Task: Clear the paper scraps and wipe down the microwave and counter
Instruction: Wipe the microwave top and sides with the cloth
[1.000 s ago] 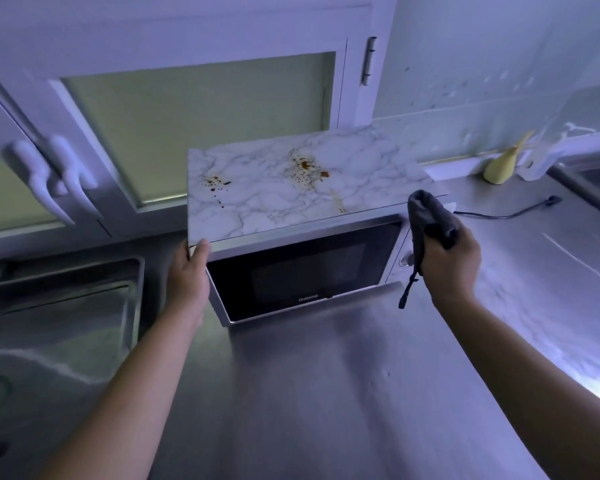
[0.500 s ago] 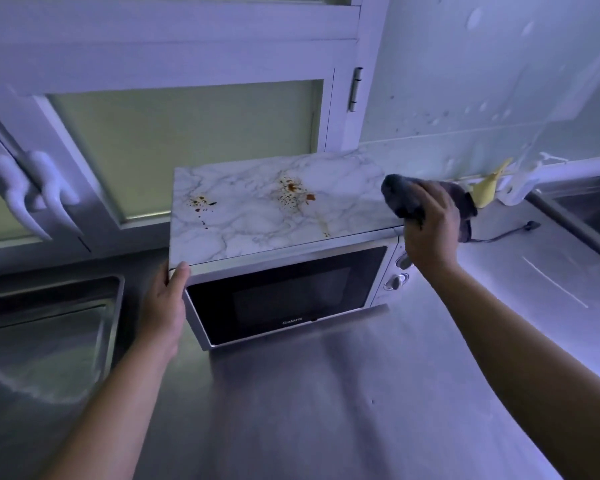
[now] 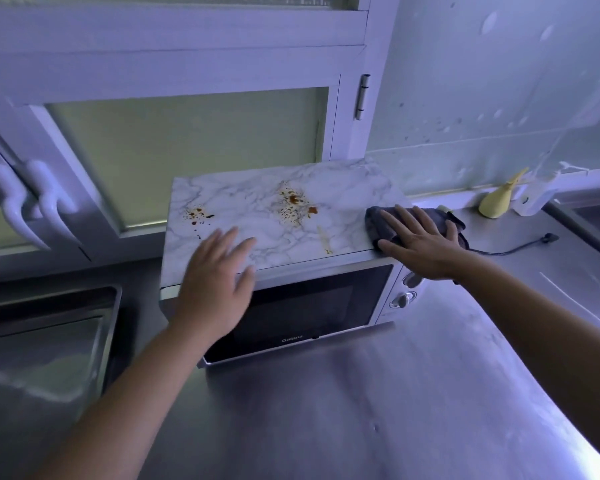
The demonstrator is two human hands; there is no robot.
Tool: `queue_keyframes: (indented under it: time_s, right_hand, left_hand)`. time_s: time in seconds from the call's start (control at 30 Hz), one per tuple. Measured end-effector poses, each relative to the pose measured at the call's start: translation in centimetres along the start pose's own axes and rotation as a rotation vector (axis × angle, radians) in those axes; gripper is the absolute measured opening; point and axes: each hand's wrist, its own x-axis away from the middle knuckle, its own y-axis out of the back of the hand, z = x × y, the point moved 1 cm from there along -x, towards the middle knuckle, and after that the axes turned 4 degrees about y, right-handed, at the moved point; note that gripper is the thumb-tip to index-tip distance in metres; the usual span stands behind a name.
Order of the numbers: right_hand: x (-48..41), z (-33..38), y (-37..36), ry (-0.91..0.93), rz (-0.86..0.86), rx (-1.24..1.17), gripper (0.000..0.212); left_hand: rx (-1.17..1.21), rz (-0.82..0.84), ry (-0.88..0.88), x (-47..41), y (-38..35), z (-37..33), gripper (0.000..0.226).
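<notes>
Stains (image 3: 297, 202) lie left of cloth (image 3: 374, 223) pinned under right hand (image 3: 426, 247), fingers (image 3: 400, 220) flat and spread, along long axis of microwave top (image 3: 243, 199); left hand (image 3: 215, 271) open, nearer.

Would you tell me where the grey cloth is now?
Head view: the grey cloth lies at the right end of the microwave top, under the right hand.

Cloth (image 3: 426, 220) on microwave (image 3: 291, 299) top, right end; sink (image 3: 49, 327) left.
</notes>
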Motion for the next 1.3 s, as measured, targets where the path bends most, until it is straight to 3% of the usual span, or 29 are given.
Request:
queue_keyframes:
  time_s: [0.07, 0.13, 0.3, 0.8, 1.03, 1.3]
  right_hand:
    - [-1.1, 0.2, -0.1, -0.021, 0.021, -0.022, 0.066]
    - [-2.6, 0.2, 0.0, 0.007, 0.039, -0.004, 0.063]
    - [-9.0, 0.0, 1.2, -0.004, 0.013, -0.072, 0.069]
    - [-23.7, 0.3, 4.8, -0.031, -0.091, -0.118, 0.073]
    - [-20.1, 0.3, 2.9, 0.038, -0.127, -0.119, 0.065]
    - [-8.5, -1.8, 0.3, 0.112, -0.089, -0.106, 0.066]
  left_hand:
    - [-0.095, 0.174, 0.036, -0.8, -1.6, -0.7, 0.054]
    - [-0.2, 0.218, 0.058, -1.0, -2.7, -0.4, 0.058]
    - [-0.257, 0.049, 0.015, -0.6, -3.5, -0.4, 0.06]
    - [-0.283, -0.123, -0.033, -1.7, -4.4, -0.5, 0.051]
    - [-0.316, -0.101, -0.018, -1.5, -4.8, -0.1, 0.052]
    - [-0.318, -0.062, 0.012, -1.5, -5.3, -0.1, 0.052]
